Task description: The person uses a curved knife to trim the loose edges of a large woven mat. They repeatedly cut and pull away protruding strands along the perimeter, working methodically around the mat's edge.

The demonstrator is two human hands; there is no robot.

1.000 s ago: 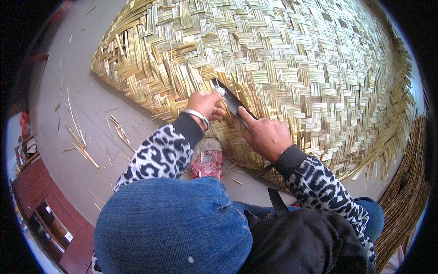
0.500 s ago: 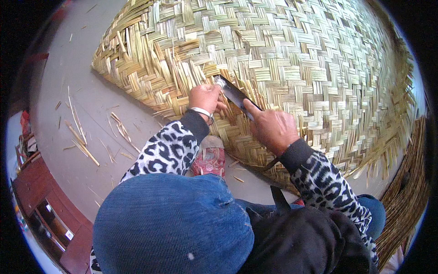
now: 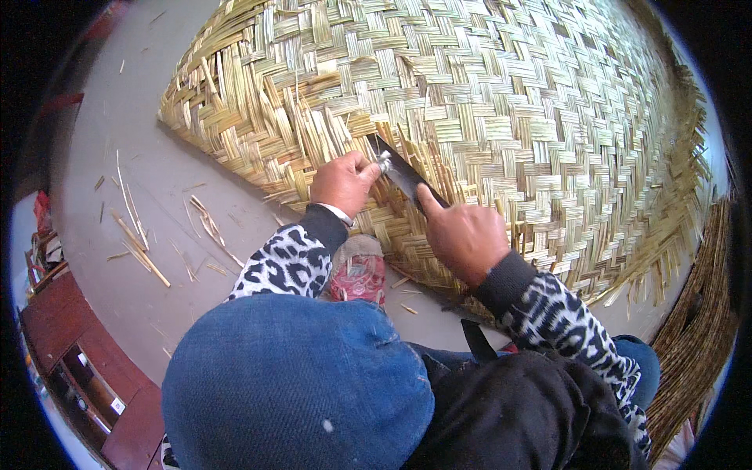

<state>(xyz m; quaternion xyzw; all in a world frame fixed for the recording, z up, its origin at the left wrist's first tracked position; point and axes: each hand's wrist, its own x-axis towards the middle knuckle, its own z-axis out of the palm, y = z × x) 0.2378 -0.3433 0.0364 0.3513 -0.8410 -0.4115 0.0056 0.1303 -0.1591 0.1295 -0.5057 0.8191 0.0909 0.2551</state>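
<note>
My right hand point(image 3: 468, 241) is closed round the handle of a knife with a long dark blade point(image 3: 406, 174), its index finger stretched along the back of the blade. The handle is mostly hidden in the fist. My left hand point(image 3: 342, 185) pinches a small whitish wad point(image 3: 384, 162) against the blade, near its far end. Beneath both hands lies a large woven straw mat point(image 3: 501, 125), its strips crossing in a slanted weave. Loose strip ends point(image 3: 313, 137) stick up along the near left edge, beside the blade.
Cut straw bits point(image 3: 141, 247) lie scattered on the grey floor point(image 3: 117, 188) at the left. A red shoe point(image 3: 359, 274) stands close to the mat's near edge. Long brown stalks point(image 3: 693, 321) are bundled at the far right. Reddish-brown furniture point(image 3: 78, 337) stands at the lower left.
My left hand has drawn back slightly toward me and to the left. The whitish wad has shifted a little down the blade, and my right hand with the knife has moved slightly nearer.
</note>
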